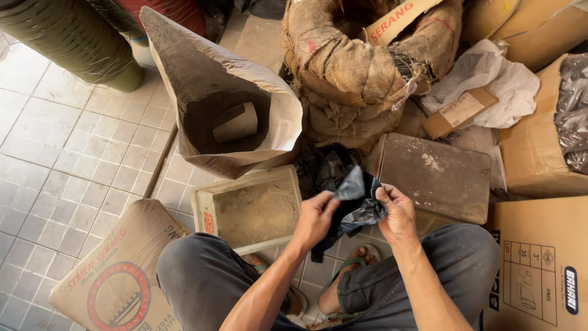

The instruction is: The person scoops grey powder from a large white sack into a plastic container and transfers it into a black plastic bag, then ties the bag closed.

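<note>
Two hands at work over the lap, both pinching one black plastic bag. Left hand with fingers clenched on the bag's left edge; right hand with fingers clenched on its right edge, thumb on top. Bag stretched and crumpled between the two sets of fingers, a grey flap sticking up just above them, a dark tail hanging below the left fingers toward the floor.

Just left of the left fingers: shallow plastic tub, pale rim, grey powder inside. Beyond the tub, farther up from the fingers: open paper sack standing upright, grey powder and a flat scoop at the bottom. Directly above the fingers: more crumpled black plastic on the floor, then a burlap-wrapped bundle. Just right of the right fingers: dusty square tin lying flat. Farther right: cardboard boxes. Down-left of the fingers, beside the knee: closed paper sack with a red round emblem, lying on the tiled floor. Below the fingers: grey trousers and a foot in a green-strapped sandal.
</note>
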